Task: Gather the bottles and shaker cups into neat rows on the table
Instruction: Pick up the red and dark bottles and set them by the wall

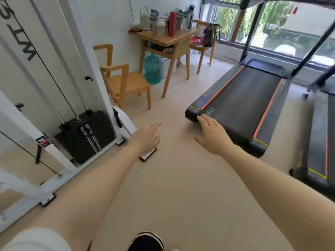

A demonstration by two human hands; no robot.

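Observation:
Far across the room stands a wooden table against the wall, crowded with several bottles and shaker cups. Among them are a red bottle, a grey shaker cup and a dark-lidded bottle. Both my arms reach forward over the floor, well short of the table. My left hand is empty with fingers loosely apart. My right hand is flat and spread, wearing a ring, holding nothing.
A treadmill lies to the right, a second one at the far right. A white cable machine fills the left. A wooden chair, a blue water jug and another chair with a black bag surround the table.

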